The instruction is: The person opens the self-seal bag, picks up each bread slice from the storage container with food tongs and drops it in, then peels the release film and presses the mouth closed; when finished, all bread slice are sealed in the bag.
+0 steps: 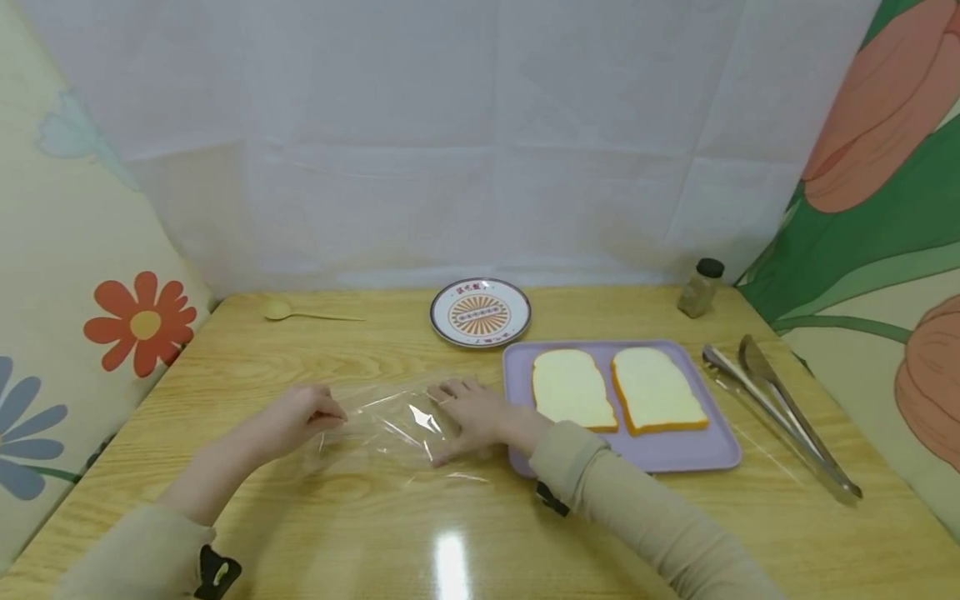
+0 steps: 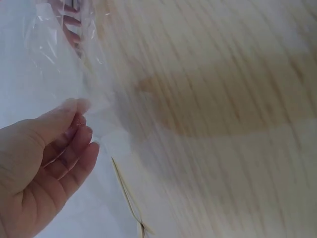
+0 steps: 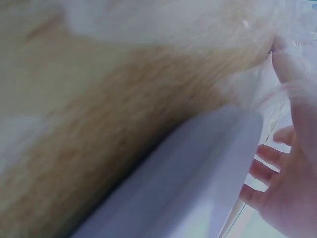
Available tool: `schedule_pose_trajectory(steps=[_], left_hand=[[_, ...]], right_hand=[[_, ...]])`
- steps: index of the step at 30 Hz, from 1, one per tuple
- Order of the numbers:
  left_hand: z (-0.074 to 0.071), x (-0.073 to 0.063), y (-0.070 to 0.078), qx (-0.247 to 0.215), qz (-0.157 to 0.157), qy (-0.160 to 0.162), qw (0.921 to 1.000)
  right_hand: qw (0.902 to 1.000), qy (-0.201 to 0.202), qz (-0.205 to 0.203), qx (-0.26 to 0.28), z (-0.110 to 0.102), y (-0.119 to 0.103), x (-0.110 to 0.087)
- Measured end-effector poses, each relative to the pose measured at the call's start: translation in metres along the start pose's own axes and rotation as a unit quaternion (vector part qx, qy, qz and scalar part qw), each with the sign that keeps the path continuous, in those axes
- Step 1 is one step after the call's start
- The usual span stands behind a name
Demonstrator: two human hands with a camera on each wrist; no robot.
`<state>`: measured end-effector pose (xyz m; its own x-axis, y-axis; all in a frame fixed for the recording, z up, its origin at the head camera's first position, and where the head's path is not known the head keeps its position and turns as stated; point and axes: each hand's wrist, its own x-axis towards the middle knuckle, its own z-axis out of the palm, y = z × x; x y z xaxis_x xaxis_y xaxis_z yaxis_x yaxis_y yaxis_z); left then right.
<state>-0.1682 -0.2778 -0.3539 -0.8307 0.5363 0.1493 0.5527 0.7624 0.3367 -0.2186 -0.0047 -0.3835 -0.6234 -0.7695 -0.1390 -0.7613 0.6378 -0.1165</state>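
Note:
Crinkled clear plastic film (image 1: 405, 421), a bag or a loose sheet (I cannot tell which), spans the space between both hands above the wooden table. At its left edge my left hand (image 1: 303, 415) pinches it between thumb and fingertips; the left wrist view shows this left hand (image 2: 52, 153) close up, with the film (image 2: 52, 54) running up from the fingertips. My right hand (image 1: 480, 417) lies spread against the film's right part, fingers extended. In the right wrist view the right hand's (image 3: 292, 173) fingers are apart, and the film partly covers the thumb.
Right of the hands, a lilac tray (image 1: 675, 458) bears two bread slices (image 1: 573, 392), the right forearm passing close to its near left corner. Behind are a patterned plate (image 1: 480, 312) and a gold spoon (image 1: 279, 311). Metal tongs (image 1: 787, 417) and a black-lidded jar (image 1: 701, 289) stand farther right.

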Motion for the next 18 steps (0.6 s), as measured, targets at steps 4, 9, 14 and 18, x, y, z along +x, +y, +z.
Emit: schedule_pose_trajectory(steps=[4,9,14,18], left_hand=[[0.001,0.000,0.000,0.018,-0.006,0.021,0.9996],[0.001,0.002,0.007,0.031,-0.032,0.027,0.9987],[-0.002,0.002,0.010,0.025,-0.049,0.035,0.9979],[-0.003,0.001,0.009,0.032,-0.034,0.044,0.9980]], right_hand=[[1.0000,-0.007,0.003,-0.004,0.000,0.000,-0.001],[0.9994,-0.020,0.011,-0.025,0.001,0.000,-0.001],[0.9984,-0.048,0.011,-0.029,0.001,0.001,-0.003],[0.9976,-0.065,0.017,-0.017,0.001,0.001,-0.004]])
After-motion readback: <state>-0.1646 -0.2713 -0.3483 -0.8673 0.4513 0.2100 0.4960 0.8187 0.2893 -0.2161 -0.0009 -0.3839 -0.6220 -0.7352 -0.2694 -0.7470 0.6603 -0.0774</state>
